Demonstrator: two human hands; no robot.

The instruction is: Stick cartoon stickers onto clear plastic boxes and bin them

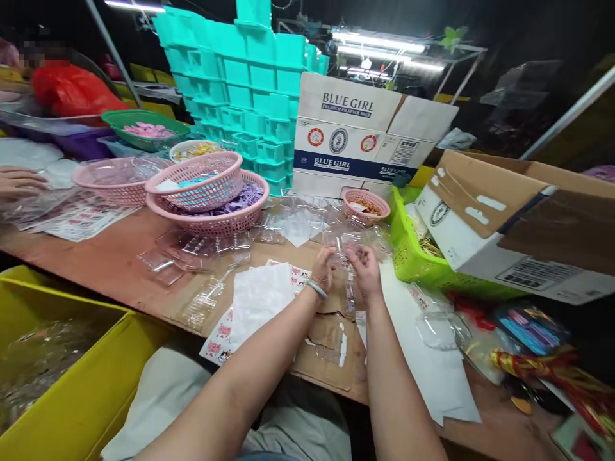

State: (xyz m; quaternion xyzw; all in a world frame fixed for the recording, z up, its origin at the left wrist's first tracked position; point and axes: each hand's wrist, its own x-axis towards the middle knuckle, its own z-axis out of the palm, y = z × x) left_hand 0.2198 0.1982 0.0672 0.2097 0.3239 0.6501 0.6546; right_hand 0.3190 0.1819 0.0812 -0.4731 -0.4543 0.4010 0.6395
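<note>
Over the middle of the table, both hands hold a clear plastic blister pack (342,246) between them. My left hand (323,269), with a pale bracelet at the wrist, has its fingers closed on the near left edge. On the other side, my right hand (366,270) pinches the right edge. What the pack contains, if anything, is too clear and small to make out. More clear plastic packs (202,250) lie to the left of the hands. White sheets (262,294) rest on red-printed sheets (221,333) in front of my left forearm.
Pink baskets (206,221) with purple and blue pieces stand left; a small pink basket (366,206) sits behind the hands. Turquoise bins (254,96) and a beer carton (346,141) rise behind. A green basket (408,256) bears another carton (480,211). Another person's hand (19,182) is far left.
</note>
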